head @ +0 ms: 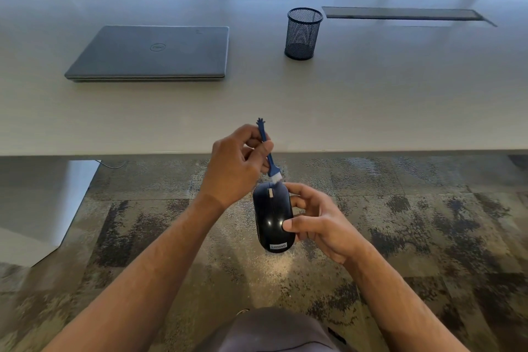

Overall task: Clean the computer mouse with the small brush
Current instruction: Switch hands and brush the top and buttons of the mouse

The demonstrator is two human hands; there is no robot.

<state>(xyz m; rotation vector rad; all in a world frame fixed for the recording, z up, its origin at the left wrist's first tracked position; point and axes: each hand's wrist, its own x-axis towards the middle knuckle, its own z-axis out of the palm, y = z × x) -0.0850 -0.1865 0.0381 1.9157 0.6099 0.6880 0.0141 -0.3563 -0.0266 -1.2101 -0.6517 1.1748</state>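
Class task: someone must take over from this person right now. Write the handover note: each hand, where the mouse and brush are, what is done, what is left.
Left hand pinches the blue brush, bristles down at the mouse's front end by the scroll wheel.
Right hand grips the black mouse, held in the air in front of the table, above the carpet.
Done: both things picked up, brushing begun at the front.
Left: the rest of the mouse; how much is already brushed cannot be told.

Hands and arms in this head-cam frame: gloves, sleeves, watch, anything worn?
Nothing worn that shows. The left hand and right hand are bare, with no gloves, rings or watch visible. Both forearms are bare to the frame's bottom edge; no sleeve is in view.
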